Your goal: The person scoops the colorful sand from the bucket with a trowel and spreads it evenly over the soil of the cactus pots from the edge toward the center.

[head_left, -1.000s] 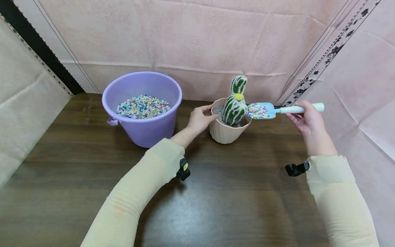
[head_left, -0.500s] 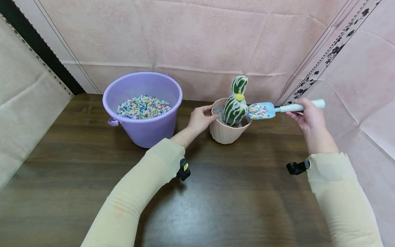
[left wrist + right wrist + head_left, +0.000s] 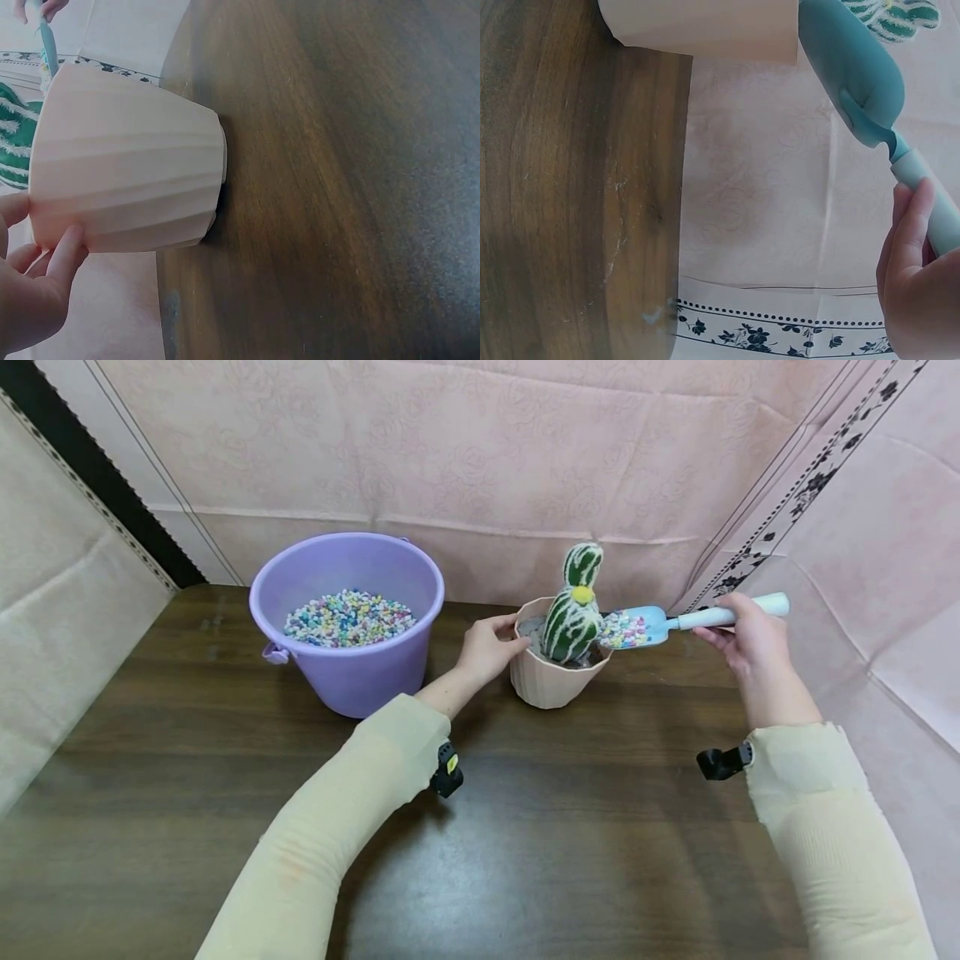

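Observation:
A green-and-white striped cactus [image 3: 572, 610] stands in a ribbed pink pot [image 3: 551, 681] on the dark wooden table. My left hand [image 3: 486, 650] grips the pot's left rim; its fingers [image 3: 45, 262] lie against the pot wall [image 3: 127, 161]. My right hand [image 3: 738, 631] grips the white handle of a light blue trowel [image 3: 652, 622]. The blade, heaped with coloured pebbles [image 3: 621, 628], tilts down over the pot's right rim beside the cactus. From below, the right wrist view shows the trowel [image 3: 855, 75] and pot [image 3: 705, 26].
A purple bucket [image 3: 348, 652] holding several coloured pebbles [image 3: 347, 617] stands left of the pot. Pink cloth hangs behind the table and on both sides. Bare table [image 3: 525, 827] stretches toward me.
My right hand has raised the trowel's handle, so the blade now tilts down toward the pot beside the cactus. The left hand and pot have stayed put.

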Motion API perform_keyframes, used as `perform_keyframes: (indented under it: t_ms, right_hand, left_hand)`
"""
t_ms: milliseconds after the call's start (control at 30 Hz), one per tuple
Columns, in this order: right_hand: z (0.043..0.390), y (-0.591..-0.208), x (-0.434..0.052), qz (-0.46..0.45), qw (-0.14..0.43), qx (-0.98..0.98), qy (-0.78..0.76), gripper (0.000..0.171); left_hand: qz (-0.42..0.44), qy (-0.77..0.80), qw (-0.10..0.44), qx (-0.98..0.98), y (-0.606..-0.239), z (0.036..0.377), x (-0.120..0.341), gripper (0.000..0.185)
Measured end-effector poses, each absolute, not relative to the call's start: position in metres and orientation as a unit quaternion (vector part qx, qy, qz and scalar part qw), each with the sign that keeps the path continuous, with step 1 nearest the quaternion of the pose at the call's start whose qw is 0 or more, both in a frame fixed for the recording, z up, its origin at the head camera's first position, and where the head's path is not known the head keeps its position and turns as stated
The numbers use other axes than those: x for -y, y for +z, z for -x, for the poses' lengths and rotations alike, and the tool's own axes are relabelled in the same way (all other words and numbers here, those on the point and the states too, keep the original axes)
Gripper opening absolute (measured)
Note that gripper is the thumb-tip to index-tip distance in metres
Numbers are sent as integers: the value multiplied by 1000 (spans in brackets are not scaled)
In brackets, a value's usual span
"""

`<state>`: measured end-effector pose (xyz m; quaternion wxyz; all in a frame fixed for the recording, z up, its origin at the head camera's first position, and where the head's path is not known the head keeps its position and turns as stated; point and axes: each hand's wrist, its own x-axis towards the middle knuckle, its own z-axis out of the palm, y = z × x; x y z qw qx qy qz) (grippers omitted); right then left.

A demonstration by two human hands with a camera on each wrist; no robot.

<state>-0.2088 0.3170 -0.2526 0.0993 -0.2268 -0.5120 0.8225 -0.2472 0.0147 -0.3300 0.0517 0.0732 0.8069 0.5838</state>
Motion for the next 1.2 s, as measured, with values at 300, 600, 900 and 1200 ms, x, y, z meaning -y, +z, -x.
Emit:
perform_keyframes:
  t_ms: [300,600,900,1200]
  right_hand:
    - [212,-246,-310,214,134,554,793,10]
    - [211,-239,-302,186,147,587,774,12]
    - [212,-231,-296,170,150,612,758,10]
    - [210,-222,-291,174,161,622,746,18]
  left_hand:
    - [-73,578,51,-811,-329,248,-16,46]
    - [-73,577,56,-812,-330,248,-15,46]
    - [-73,573,47,-815,-330,248,-15,45]
    - [-72,574,44,-815,-329,248,-15,45]
